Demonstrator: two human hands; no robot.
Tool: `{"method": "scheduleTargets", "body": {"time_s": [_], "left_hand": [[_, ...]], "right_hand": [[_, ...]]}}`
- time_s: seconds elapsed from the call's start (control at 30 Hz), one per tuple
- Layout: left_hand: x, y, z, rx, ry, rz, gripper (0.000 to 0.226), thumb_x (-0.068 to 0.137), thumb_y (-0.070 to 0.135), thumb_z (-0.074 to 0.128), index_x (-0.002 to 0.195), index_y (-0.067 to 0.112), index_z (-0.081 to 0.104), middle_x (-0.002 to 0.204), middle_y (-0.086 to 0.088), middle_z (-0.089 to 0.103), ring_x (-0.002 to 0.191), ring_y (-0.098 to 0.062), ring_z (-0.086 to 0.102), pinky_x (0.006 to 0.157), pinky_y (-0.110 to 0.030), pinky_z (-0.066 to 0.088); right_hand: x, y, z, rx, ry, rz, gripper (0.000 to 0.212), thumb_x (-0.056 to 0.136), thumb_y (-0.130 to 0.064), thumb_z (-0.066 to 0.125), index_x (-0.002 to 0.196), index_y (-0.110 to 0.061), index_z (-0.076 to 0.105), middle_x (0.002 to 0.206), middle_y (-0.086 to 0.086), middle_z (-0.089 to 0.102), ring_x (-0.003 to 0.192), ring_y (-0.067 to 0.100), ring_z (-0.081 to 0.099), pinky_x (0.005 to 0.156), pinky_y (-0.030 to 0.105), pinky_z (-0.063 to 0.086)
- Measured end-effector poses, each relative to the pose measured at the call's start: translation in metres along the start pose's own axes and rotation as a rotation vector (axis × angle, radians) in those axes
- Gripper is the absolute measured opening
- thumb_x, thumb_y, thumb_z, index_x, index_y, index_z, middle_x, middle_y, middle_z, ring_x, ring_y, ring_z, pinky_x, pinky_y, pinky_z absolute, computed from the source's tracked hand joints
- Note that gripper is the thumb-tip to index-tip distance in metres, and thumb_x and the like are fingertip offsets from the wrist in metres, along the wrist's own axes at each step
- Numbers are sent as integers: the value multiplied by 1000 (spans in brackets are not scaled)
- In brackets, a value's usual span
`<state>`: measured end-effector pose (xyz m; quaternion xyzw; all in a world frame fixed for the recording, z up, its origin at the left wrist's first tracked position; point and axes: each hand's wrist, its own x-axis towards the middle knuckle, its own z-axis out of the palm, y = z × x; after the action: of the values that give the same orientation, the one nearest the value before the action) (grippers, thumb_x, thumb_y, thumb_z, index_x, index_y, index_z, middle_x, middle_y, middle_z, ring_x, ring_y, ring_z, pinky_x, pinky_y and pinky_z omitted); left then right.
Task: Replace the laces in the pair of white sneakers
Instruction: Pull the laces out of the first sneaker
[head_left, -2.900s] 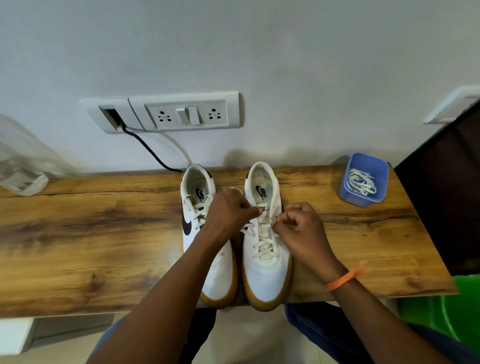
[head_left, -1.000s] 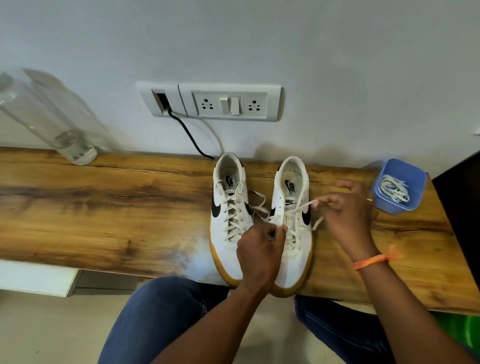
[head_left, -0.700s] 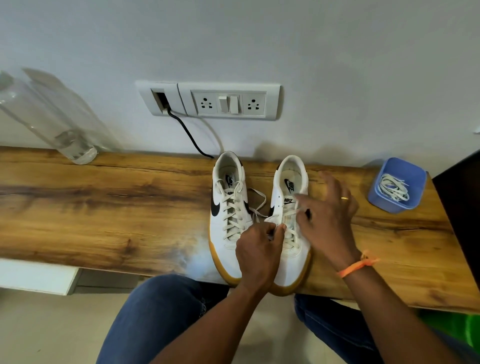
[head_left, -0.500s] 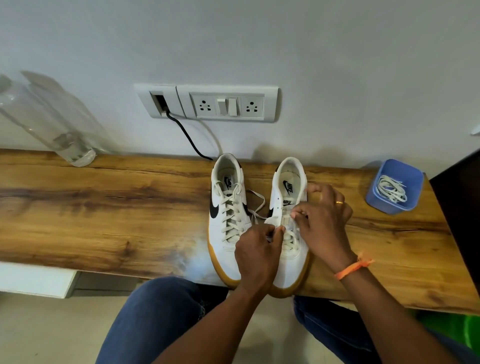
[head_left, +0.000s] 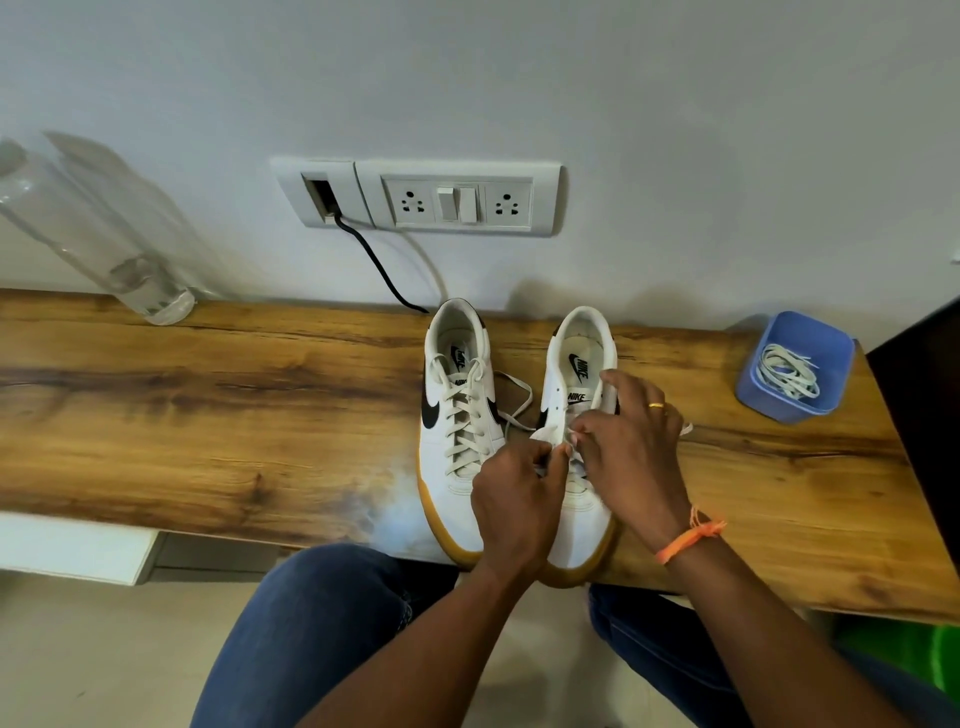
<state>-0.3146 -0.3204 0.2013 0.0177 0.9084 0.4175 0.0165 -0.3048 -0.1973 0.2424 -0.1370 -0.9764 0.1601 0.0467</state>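
Two white sneakers with gum soles stand side by side on the wooden shelf (head_left: 208, 415), toes toward me. The left sneaker (head_left: 454, 441) is laced to the top, and its loose lace ends (head_left: 514, 400) trail between the shoes. The right sneaker (head_left: 579, 374) has bare upper eyelets. My left hand (head_left: 519, 499) pinches the right sneaker's left eyelet flap and lace. My right hand (head_left: 631, 447) pinches the lace over the middle eyelets, right beside the left fingers. The lower lacing is hidden under both hands.
A blue plastic cup (head_left: 795, 366) holding spare white laces stands at the shelf's right end. A clear bottle (head_left: 98, 249) leans at the back left. A socket panel (head_left: 457, 200) with a black cable (head_left: 379, 270) is on the wall. My knees are below the shelf edge.
My right hand pulled the lace out to the right, then came back in over the tongue and down to the middle eyelets. My left hand stayed on the right sneaker.
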Motion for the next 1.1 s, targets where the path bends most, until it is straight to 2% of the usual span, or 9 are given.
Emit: {"method": "scheduleTargets", "body": {"time_s": [0.13, 0.23, 0.33, 0.4, 0.5, 0.63, 0.8, 0.93, 1.1], "left_hand": [[-1, 2, -1, -14, 3, 0, 28, 90, 50, 64, 88, 25, 76, 83, 9, 73, 74, -7, 64, 68, -34, 55], [-2, 3, -1, -22, 2, -5, 29, 90, 52, 63, 88, 26, 77, 82, 11, 73, 74, -5, 64, 68, -32, 55], [0, 3, -1, -21, 18, -8, 30, 90, 53, 63, 89, 26, 76, 83, 11, 73, 74, -5, 64, 68, -31, 56], [0, 3, -1, -11, 18, -7, 30, 90, 53, 63, 88, 26, 76, 82, 11, 73, 73, -4, 64, 67, -31, 55], [-1, 3, -1, -6, 5, -12, 29, 90, 52, 62, 86, 26, 75, 80, 11, 72, 73, -5, 63, 66, -32, 55], [3, 6, -4, 18, -23, -25, 28, 89, 47, 62, 82, 23, 75, 77, 9, 72, 71, -7, 63, 65, -32, 53], [5, 12, -7, 23, -53, -51, 32, 92, 43, 61, 76, 18, 75, 70, 5, 70, 64, -10, 61, 63, -35, 53], [6, 14, -10, 14, -62, -68, 32, 92, 40, 61, 76, 16, 74, 71, 4, 70, 65, -11, 62, 65, -36, 55], [10, 14, -15, -31, -138, -105, 27, 91, 43, 64, 79, 21, 75, 73, 9, 70, 68, -5, 63, 66, -27, 52]], "right_hand": [[5, 7, -5, 41, 93, 61, 4, 80, -17, 74, 80, -20, 75, 128, 4, 50, 124, 29, 38, 96, 46, 33], [16, 28, -21, 117, 182, 241, 11, 83, -20, 66, 74, -20, 73, 119, 3, 48, 117, 29, 46, 92, 42, 32], [17, 36, -23, 96, 58, 329, 10, 82, -24, 66, 75, -21, 72, 119, 5, 49, 114, 30, 49, 90, 44, 35], [14, 28, -19, 72, 55, 284, 9, 80, -23, 70, 88, -20, 71, 130, 8, 45, 120, 32, 46, 93, 48, 37], [9, 12, -12, 38, 88, 55, 34, 75, -21, 76, 109, -21, 68, 138, 10, 40, 126, 35, 40, 96, 51, 39], [1, 0, -1, 3, 26, -17, 11, 82, -20, 74, 93, -19, 74, 136, 8, 45, 123, 32, 43, 93, 49, 41], [7, 5, -7, 191, 61, 2, 15, 84, -15, 70, 72, -10, 62, 133, 2, 38, 79, 17, 60, 61, 28, 52], [12, 15, -12, 276, 54, 165, 17, 78, -12, 73, 65, -9, 62, 115, 4, 47, 83, 9, 49, 60, 10, 33], [22, 51, -31, 283, 129, 311, 14, 82, -12, 65, 69, -17, 65, 100, 13, 56, 84, 14, 47, 65, 26, 32]]}}
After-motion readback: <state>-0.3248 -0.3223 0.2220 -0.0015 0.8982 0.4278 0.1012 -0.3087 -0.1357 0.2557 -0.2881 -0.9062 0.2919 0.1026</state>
